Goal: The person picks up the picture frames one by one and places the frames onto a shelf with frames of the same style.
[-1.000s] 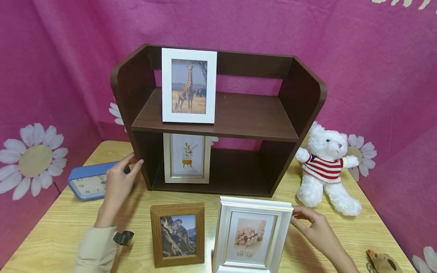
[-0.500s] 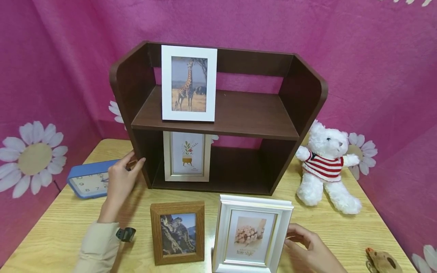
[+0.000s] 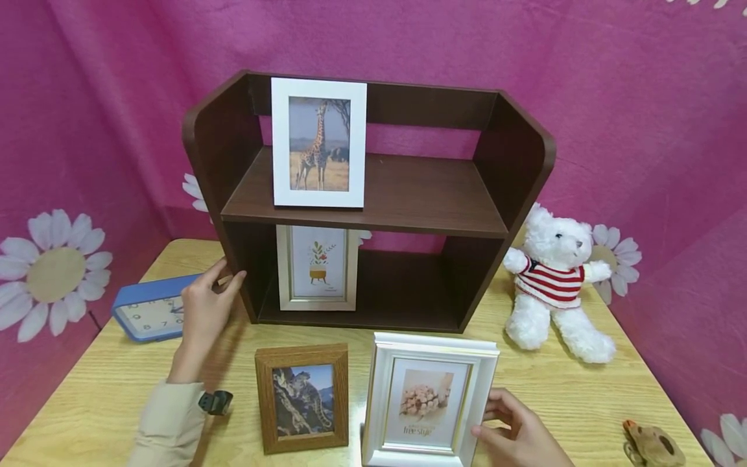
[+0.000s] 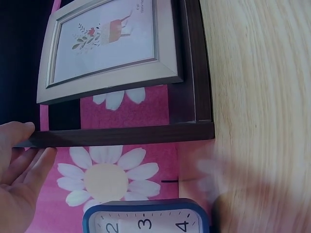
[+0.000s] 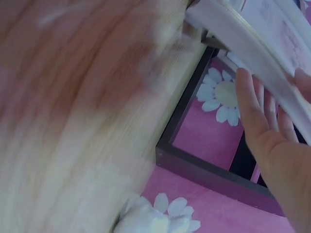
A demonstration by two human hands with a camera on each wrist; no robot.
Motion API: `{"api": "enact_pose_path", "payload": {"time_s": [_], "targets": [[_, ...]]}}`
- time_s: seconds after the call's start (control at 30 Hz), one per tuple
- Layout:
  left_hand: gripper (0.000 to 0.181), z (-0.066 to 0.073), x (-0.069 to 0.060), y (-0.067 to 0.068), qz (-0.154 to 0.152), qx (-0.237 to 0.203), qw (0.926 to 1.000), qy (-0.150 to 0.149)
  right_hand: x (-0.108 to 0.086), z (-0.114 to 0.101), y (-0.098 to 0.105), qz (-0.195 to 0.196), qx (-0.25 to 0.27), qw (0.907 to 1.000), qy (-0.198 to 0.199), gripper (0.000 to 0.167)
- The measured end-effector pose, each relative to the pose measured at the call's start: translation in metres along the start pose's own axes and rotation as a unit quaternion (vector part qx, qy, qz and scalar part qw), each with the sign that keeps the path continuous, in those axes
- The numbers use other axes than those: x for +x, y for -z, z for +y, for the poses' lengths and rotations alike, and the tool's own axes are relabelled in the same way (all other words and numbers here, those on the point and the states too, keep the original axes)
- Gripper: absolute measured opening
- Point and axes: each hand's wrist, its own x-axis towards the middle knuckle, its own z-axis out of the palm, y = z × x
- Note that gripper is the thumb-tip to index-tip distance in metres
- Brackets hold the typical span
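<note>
My left hand holds the left side panel of the dark brown bookshelf, thumb on one face and fingers on the other in the left wrist view. At the front right of the table, my right hand grips the right edge of a white picture frame with a pink flower print. Its thumb lies on the front and its fingers reach behind. Left of that frame stands a brown wooden picture frame with a leopard picture. A white giraffe frame stands on the upper shelf, a cream plant-print frame on the lower.
A blue clock stands at the left, partly behind my left hand. On the right a white teddy bear in a striped sweater sits beside the bookshelf. A small brown figure lies at the front right. Pink cloth hangs behind.
My right hand has come down and left along the white frame's right edge, and its thumb now lies on the front. The left hand stays on the bookshelf's side.
</note>
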Motion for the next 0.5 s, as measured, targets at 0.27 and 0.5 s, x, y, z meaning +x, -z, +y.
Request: {"api": "enact_pose_path", "payload": {"time_s": [0.27, 0.5], "targets": [[0.034, -0.001, -0.001, 0.0, 0.01, 0.008, 0.9999, -0.004, -0.003, 0.003, -0.008, 0.032, 0.015, 0.9994, -0.008, 0.051], [0.035, 0.001, 0.0, -0.001, 0.008, 0.005, 0.9999, -0.012, -0.007, 0.003, -0.018, 0.084, -0.005, 0.9963, -0.013, 0.052]]}}
